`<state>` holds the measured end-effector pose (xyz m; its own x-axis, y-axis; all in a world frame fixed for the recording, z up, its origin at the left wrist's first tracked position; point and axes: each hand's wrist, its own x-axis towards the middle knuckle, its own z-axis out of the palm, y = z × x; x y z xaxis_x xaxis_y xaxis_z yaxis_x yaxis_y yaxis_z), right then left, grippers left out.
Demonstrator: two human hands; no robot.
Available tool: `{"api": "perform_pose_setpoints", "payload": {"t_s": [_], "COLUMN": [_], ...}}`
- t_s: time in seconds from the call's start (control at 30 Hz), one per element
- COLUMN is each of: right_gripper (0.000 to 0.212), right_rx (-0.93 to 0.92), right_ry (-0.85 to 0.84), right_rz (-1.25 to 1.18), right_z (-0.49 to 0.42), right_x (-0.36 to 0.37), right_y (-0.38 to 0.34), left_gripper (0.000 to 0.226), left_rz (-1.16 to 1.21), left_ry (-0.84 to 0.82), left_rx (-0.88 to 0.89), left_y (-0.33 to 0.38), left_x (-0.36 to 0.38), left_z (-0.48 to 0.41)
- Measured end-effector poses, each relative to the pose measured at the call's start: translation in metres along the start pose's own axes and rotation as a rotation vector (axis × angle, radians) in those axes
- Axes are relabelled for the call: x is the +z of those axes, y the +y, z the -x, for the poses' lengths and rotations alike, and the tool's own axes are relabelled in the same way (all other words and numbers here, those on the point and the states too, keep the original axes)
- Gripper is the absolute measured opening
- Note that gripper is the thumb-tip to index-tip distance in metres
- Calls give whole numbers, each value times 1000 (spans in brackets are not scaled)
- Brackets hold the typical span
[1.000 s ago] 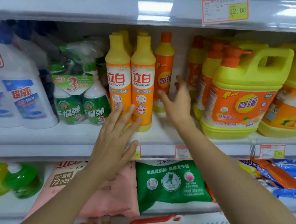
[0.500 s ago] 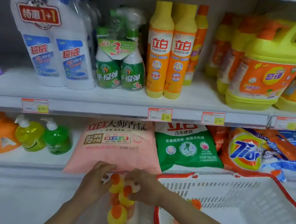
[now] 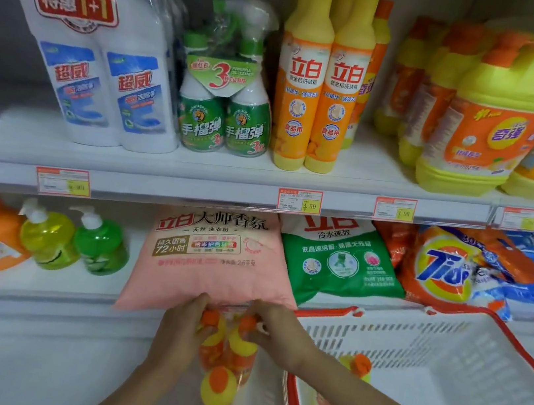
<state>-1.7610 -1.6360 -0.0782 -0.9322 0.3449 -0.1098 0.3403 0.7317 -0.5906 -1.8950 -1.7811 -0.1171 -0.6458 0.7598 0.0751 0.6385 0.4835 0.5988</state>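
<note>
Low in the middle, a clear-wrapped pack of three yellow dish-soap bottles [image 3: 223,365] with orange caps stands in front of the bottom shelf. My left hand [image 3: 182,332] grips the left bottle's neck. My right hand [image 3: 277,334] grips the right bottle's cap end. The third bottle of the pack stands nearer to me, untouched. One more such bottle [image 3: 355,368] lies inside the white basket [image 3: 439,335] with a red rim at the lower right.
The upper shelf [image 3: 193,177] carries white toilet-cleaner bottles [image 3: 104,74], green spray bottles [image 3: 226,120], orange-yellow dish-soap bottles [image 3: 315,98] and yellow jugs [image 3: 491,131]. Below lie a pink detergent bag [image 3: 209,256], a green bag [image 3: 340,258], a Tide bag [image 3: 450,268] and green soap dispensers [image 3: 73,239].
A second ago both hands reached up at the dish-soap bottles on the upper shelf. They have dropped to the bottle pack below, and the view has tilted downward.
</note>
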Motion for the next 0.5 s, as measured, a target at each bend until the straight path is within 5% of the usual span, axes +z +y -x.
{"api": "perform_pose_setpoints", "payload": {"t_s": [0.33,0.5], "right_gripper": [17,24], "right_rx": [-171,-222], "right_ry": [399,657], "right_rz": [-116,-213], "right_z": [43,69], "right_x": [-119,-202], "right_y": [-38,-59], "left_gripper": [30,24], "left_rz": [201,407], "left_ry": [394,434], "left_rx": [213,270], "left_y": [82,150], "left_x": [-82,-126], "left_z": [-5,-23]}}
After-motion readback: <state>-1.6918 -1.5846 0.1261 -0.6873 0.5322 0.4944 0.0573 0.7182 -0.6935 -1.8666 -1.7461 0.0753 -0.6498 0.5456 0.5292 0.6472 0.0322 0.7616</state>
